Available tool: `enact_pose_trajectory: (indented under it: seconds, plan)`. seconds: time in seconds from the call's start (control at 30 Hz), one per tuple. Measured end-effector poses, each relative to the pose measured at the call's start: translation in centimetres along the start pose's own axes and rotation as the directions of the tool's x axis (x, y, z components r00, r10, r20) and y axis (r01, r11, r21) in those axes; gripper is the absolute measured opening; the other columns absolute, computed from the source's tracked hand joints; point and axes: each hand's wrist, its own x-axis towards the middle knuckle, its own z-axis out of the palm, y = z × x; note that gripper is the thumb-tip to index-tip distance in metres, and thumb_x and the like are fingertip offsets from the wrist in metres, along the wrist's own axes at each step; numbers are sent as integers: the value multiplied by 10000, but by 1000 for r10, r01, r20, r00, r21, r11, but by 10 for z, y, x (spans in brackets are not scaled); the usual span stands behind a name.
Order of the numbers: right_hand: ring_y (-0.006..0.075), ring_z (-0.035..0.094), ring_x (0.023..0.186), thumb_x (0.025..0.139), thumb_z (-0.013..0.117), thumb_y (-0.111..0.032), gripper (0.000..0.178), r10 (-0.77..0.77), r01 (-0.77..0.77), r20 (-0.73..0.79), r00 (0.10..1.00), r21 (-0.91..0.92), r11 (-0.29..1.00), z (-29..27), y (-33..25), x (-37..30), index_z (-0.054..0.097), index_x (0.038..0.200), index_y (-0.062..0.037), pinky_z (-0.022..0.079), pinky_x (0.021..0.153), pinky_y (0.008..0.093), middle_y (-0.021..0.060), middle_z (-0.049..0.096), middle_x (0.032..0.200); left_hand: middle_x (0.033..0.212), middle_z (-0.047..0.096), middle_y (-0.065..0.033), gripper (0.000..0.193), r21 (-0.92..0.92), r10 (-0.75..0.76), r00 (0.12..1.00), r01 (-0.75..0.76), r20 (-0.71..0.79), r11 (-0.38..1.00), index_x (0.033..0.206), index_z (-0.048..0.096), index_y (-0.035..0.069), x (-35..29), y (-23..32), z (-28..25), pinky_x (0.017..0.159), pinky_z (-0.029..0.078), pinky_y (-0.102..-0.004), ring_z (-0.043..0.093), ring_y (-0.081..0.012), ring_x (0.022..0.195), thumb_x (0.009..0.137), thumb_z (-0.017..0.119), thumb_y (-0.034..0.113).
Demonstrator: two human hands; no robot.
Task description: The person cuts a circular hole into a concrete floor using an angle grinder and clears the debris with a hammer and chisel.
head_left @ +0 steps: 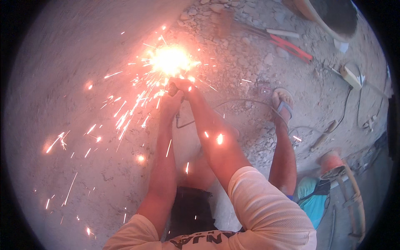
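Note:
My left hand (171,102) and my right hand (181,84) are close together, closed around a dark corded tool (173,88). Its kind and far end are lost in a white-pink glare (171,59) just beyond my fingers. Bright sparks (125,121) fly out on all sides, most of them toward the lower left, and several show over my right forearm. From below the hands a cord (227,101) runs off to the right. The glare hides whatever surface the tool meets.
Rubble (233,46) lies beyond my hands, beside a red-handled long tool (291,48). A sandalled foot (283,102) stands at right. A white power strip (352,76) with cords, a reddish bucket (332,166) and turquoise cloth (310,198) are farther right. A basin (318,18) sits top right.

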Motion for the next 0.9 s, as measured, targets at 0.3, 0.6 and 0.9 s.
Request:
enact_pose_trajectory:
  seconds: [0.3,0.6,0.9]
  plan:
    - [179,608,833,874,611,-245,242,22,-22,-17,1000,22,1000,7,2,3,678,1013,-59,496,732,332,61,653,933,713,648,-119,406,40,-10,1000,9,21,999,760,663,-55,-9,8,-10,646,473,-384,618,-209,686,719,626,346]
    - [194,615,831,859,627,-288,303,117,-141,-151,982,-161,977,11,-13,4,682,1017,-35,499,725,347,93,664,950,683,627,-82,378,-58,89,996,-90,-19,994,715,650,-30,8,-9,-2,621,451,-360,588,-188,652,727,623,347]
    - [194,619,831,868,604,-324,351,21,-55,-108,994,-323,945,-8,-23,-2,676,1046,-29,500,728,348,103,672,982,693,617,-56,331,-18,-25,999,25,33,1000,734,649,-6,-4,23,4,614,442,-360,575,-165,653,727,624,324]
